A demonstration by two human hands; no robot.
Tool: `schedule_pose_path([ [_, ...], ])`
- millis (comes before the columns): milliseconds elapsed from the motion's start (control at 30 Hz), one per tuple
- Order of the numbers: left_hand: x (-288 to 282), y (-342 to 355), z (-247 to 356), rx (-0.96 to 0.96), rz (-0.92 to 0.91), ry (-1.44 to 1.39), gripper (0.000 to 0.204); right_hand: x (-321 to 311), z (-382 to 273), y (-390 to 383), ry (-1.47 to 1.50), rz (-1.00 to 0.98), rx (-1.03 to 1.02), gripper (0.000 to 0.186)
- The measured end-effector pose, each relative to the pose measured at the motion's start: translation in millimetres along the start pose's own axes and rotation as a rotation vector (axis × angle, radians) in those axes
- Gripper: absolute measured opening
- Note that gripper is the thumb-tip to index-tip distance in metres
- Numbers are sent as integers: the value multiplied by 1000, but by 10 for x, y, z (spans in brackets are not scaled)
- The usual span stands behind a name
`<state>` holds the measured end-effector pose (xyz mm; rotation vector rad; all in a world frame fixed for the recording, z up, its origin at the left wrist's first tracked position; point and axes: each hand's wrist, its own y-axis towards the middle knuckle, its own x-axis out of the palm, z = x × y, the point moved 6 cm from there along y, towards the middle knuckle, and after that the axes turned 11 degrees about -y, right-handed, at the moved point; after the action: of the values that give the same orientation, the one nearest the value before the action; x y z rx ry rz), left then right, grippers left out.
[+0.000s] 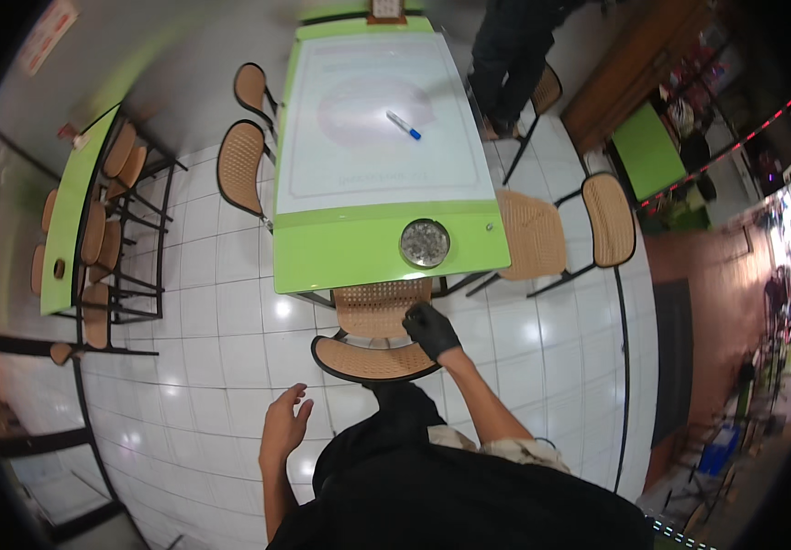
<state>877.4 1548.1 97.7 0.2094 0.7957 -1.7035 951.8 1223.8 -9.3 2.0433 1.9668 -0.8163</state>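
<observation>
At the lower center of the frame, our right hand (428, 332), in a black glove (436, 339), is poised over the near chair (380, 307), its fingers curled inward; we cannot tell whether they pinch anything or touch the chair. Our left hand (283, 423), bare, hangs lower and to the left, apart from the chair's backrest (372, 359), its fingers loosely bent and the thumb standing away from them. The chair sits mid-frame, its woven seat reaching partly beneath the near edge of a green table (340, 252), its backrest toward us. On the tabletop, we see a round gray dish (425, 243) near the front right corner and, farther up, a blue-capped marker (404, 126) lying aslant on a white sheet (359, 170). Two more chairs (243, 168) stand along the table's left side; another chair (609, 220) stands to its right. A person (510, 60) in dark trousers stands at upper right, close beside the table, while a second green table (63, 247) lines the left of the frame. White tiles (230, 312) cover the floor around us.
</observation>
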Motion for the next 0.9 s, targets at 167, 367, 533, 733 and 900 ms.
schedule_pose_path([
  [167,-359,706,143,-29,-101,-59,34,386,-102,1035,-232,37,37,23],
  [367,-804,1408,107,10,-169,55,33,774,-137,1693,-293,191,121,20],
  [533,-994,2004,-55,-7,-284,25,33,735,-374,1666,-360,397,-6,16],
  [733,-1237,2818,-87,126,-436,113,32,790,-422,1633,-437,543,1,25],
  [900,-1299,3700,-500,168,-425,-20,30,1057,-949,1518,-80,597,287,28],
])
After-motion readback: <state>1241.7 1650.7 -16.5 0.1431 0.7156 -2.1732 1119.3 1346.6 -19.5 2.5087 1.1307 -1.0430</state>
